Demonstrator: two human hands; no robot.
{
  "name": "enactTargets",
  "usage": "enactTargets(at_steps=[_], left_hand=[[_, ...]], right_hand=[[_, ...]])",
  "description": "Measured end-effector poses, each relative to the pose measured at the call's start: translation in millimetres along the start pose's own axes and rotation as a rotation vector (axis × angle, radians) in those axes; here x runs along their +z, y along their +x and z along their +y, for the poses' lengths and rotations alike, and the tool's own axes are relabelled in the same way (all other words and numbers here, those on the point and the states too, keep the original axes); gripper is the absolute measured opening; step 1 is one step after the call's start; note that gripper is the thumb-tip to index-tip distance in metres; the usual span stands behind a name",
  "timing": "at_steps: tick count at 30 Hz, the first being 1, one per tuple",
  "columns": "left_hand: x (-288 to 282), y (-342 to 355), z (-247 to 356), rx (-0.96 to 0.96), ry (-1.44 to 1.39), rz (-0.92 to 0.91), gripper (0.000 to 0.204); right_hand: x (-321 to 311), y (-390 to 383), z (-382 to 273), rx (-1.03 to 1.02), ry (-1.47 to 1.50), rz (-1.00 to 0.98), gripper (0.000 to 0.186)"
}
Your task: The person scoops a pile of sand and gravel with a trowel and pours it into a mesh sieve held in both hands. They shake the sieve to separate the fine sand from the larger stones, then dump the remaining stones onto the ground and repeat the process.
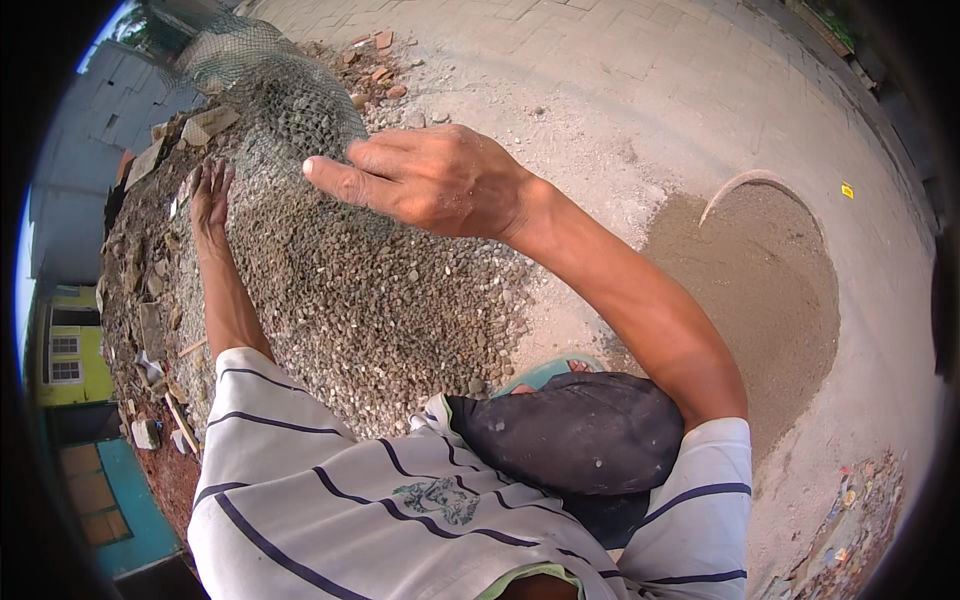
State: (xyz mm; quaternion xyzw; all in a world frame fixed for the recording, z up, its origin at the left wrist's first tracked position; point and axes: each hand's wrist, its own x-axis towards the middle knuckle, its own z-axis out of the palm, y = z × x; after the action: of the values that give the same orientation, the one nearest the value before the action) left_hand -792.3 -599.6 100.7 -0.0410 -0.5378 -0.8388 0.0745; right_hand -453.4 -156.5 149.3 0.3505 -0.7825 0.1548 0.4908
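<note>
Wire mesh [285, 100], thin and greenish, lies bunched beyond the person's outstretched hands, over the far part of a gravel heap, its near edge reaching the right hand.

Closest to the viewer is the person's own white shirt [330, 500] with dark stripes and a green print. Just past it, a bent knee in dark, dusty trousers [570, 430] shows, with a foot in a teal sandal [540, 375] partly hidden behind it.

The heap of small grey and brown gravel [390, 300] spreads ahead of the sandal. To its right, on the pale ground, sits a broad mound of brown sand [760, 270] with a pale curved edge at its far side.

Above the gravel, the right hand [425, 185] shows its back, one finger straight toward the left and the others bent; whether they grip the mesh cannot be told. The left hand [212, 198] is raised beside the mesh, fingers extended and loosely parted; contact is unclear.

Left of the gravel runs rough rubble [145, 270]. Farther off stand a grey block wall [85, 170] and a yellow-green building [90, 365]; paving [620, 45] stretches along the top.
</note>
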Motion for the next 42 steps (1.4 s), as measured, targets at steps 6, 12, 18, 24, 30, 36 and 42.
enactTargets(at_steps=[6, 12, 18, 24, 30, 36, 42], left_hand=[[-55, -14, 67, 0.250, -0.035, 0.012, 0.052], [-29, -31, 69, 0.232, 0.150, -0.034, 0.059], [104, -52, 39, 0.153, 0.266, -0.166, 0.052], [273, -64, -32, 0.039, 0.196, -0.653, 0.048], [536, -291, -117, -0.155, 0.131, -1.201, 0.045], [642, -505, -115, -0.339, -0.052, -1.588, 0.041], [617, -702, -116, -0.656, -0.175, -1.842, 0.043]], right_hand=[[30, 14, -6, 0.005, 0.099, 0.104, 0.053], [12, -1, -2, 0.115, 0.102, 0.126, 0.053], [-56, -45, 22, 0.380, 0.059, 0.253, 0.060], [-203, -108, -7, 0.832, -0.020, 0.406, 0.046], [-380, -183, -139, 1.164, -0.321, 0.633, 0.043], [-459, -202, -366, 1.315, -0.620, 1.240, 0.071], [-319, -272, -695, 1.844, -1.585, 1.525, 0.049]])
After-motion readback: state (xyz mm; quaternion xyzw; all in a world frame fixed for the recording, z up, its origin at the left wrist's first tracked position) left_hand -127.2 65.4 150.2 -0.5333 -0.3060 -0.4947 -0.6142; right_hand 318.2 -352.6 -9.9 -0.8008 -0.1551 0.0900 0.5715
